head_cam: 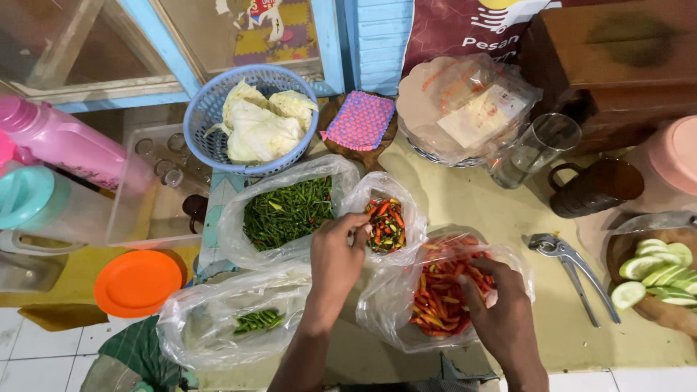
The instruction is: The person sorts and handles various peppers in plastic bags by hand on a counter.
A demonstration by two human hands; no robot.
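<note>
Pale yellow worktop [479, 210], frame centre. Clear plastic bag of long red chillies [435, 301], lower centre-right, long axis running toward the upper right: right hand [501, 312] closes on its right rim. Smaller clear bag of mixed red-green chillies [385, 223] just above: left hand [337, 254] pinches inside its mouth, nearer.

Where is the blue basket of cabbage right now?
In the head view the blue basket sits upper left of centre, behind the bag of green chillies and left of the pink knitted pad.
</note>
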